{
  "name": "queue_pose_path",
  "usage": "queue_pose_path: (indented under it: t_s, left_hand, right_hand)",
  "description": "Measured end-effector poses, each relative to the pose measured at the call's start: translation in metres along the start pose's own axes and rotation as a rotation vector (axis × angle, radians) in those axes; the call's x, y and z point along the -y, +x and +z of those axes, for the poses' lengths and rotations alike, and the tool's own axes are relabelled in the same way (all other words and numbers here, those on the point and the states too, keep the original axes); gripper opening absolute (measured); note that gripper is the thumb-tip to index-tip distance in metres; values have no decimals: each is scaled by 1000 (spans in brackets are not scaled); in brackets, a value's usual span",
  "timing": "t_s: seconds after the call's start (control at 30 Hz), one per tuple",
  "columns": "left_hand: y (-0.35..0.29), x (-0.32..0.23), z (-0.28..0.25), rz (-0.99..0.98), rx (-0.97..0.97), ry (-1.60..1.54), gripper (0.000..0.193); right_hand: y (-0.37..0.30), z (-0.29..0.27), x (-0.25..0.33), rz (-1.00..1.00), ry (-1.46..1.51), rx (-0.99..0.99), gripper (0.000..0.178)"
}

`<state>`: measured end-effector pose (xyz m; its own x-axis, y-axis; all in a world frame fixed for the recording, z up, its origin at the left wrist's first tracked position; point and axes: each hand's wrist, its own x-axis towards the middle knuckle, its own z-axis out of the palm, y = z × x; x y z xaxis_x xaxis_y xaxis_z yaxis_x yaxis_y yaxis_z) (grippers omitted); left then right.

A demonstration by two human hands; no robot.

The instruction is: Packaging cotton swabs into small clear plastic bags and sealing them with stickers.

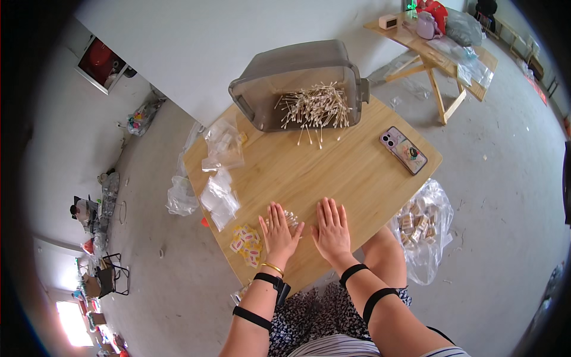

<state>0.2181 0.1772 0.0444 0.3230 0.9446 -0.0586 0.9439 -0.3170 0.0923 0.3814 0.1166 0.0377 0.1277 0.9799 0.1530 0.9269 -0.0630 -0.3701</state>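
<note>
My left hand point(279, 234) lies flat, fingers stretched out, over a few cotton swabs point(291, 219) whose tips show beside its fingers. My right hand point(332, 231) rests flat on the wooden table point(285, 172) a little to the right, holding nothing. Left of my left hand is a pile of small yellow and white printed labels point(247, 243). Farther left sit clear plastic bags point(220, 196). At the far side a grey translucent bin point(297, 59) lies on its side, its opening toward me, with many cotton swabs point(321, 106) inside and several spilled at its lip.
A phone point(403, 150) lies near the table's right corner. Beside the table on the right, a clear bag point(425, 232) holds small filled packs. Another folding table point(440, 56) with bags stands at the back right. Clear plastic point(182, 196) hangs at the left edge.
</note>
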Motion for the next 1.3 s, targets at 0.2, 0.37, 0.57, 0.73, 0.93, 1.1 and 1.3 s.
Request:
queue_pose_path:
  t_s: [0.2,0.37,0.57,0.73,0.93,1.1,1.3]
  left_hand:
    - [-14,-2,-4,45,13,-1,94]
    - [-29,-12,-18,69,83,15,93]
    - [-44,-9,0,147,-20,34,96]
    - [-39,-15,-6,135,-2,-75,97]
    - [-43,19,-7,-79,-226,-414,97]
    - [-58,45,4,-66,-93,-125,92]
    - [-51,26,12,11,-87,-255,89]
  right_hand:
    - [1,1,0,-2,-5,8,70]
    - [1,3,-2,4,9,-4,69]
    - [0,4,2,-8,-3,5,68]
    - [1,3,-2,-8,-17,19,68]
    - [2,-5,-5,-37,74,50,73]
    - [2,-7,19,-373,81,193,82]
    - [14,26,37,-435,-9,171,88]
